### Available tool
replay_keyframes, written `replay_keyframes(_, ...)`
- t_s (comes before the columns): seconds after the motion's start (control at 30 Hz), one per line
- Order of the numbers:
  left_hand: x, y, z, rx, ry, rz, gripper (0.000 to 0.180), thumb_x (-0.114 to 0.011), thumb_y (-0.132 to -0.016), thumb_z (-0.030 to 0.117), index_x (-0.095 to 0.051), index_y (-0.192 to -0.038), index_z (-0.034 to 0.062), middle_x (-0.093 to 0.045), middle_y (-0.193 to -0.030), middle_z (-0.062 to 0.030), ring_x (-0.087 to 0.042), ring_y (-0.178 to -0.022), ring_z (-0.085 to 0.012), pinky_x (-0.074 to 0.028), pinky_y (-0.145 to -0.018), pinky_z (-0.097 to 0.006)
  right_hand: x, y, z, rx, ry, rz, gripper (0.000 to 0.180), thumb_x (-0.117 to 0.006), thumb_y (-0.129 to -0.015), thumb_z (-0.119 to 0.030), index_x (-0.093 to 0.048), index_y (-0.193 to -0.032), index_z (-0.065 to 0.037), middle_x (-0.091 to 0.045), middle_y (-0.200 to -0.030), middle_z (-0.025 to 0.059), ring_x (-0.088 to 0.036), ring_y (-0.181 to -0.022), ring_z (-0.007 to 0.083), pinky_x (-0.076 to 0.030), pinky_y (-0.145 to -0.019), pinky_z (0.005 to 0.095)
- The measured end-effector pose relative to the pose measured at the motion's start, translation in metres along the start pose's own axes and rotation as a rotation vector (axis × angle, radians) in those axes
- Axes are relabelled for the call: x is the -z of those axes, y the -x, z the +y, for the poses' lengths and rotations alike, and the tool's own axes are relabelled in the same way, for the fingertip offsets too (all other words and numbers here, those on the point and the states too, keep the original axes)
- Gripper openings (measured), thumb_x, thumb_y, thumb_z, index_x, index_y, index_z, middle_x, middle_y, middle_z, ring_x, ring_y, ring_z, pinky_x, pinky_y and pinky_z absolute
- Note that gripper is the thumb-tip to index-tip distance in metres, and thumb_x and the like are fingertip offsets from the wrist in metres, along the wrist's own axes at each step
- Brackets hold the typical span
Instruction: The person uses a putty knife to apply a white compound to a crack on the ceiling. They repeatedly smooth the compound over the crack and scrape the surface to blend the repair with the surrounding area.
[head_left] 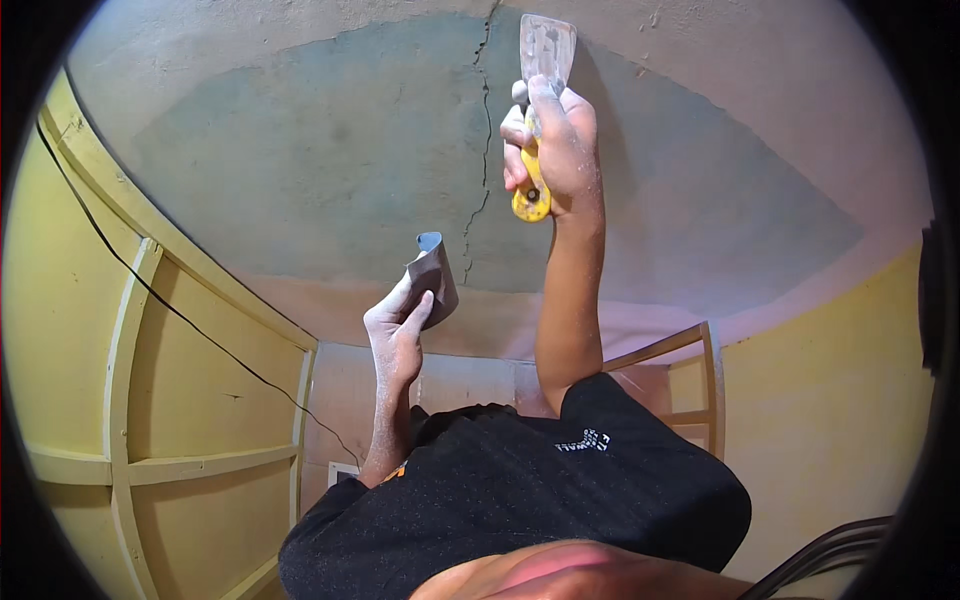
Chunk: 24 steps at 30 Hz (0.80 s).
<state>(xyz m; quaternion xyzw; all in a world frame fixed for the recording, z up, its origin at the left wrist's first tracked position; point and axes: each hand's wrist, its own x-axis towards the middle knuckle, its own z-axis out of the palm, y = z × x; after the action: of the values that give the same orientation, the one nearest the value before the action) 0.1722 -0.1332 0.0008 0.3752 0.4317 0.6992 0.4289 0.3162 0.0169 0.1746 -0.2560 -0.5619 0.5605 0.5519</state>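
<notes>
Head view: right hand (555, 140) fist closed round yellow handle of putty knife (545, 60), blade pointing up, flat on ceiling (300, 150), just right of the crack (485, 130), w/ long axis parallel to it. Left hand (400, 325) lower, pinching a folded grey sheet (435, 275), further from crack.

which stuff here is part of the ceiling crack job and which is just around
In use:
- putty knife, yellow handle, gripped by right hand
- folded sandpaper piece in left hand
- crack in ceiling

Just around:
- black cable on yellow wall
- wooden frame
</notes>
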Motion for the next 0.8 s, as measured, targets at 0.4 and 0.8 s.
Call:
replay_keyframes(0.4,-0.006,0.011,0.004,-0.078,0.031,0.067,0.042,-0.063,-0.093,-0.005,-0.058,-0.135,-0.0054,-0.067,-0.124,-0.0137,-0.063,-0.113,-0.0179,-0.047,-0.101,-0.032,0.017,0.006,0.004,-0.063,-0.034,-0.010,0.032,-0.048,-0.104,-0.034,-0.050,-0.101,-0.003,-0.045,-0.058,0.0031,-0.044,-0.035,0.0133,-0.043,-0.036,0.0290)
replay_keyframes(0.8,-0.003,0.017,0.004,-0.064,0.038,0.086,0.042,-0.062,-0.093,-0.005,-0.058,-0.135,-0.0053,-0.067,-0.125,-0.0127,-0.063,-0.113,-0.0173,-0.047,-0.101,-0.032,0.028,0.006,-0.005,0.014,-0.055,-0.003,0.029,-0.048,-0.105,-0.031,-0.050,-0.098,-0.004,-0.045,-0.058,0.0040,-0.043,-0.035,0.0128,-0.042,-0.034,0.0285)
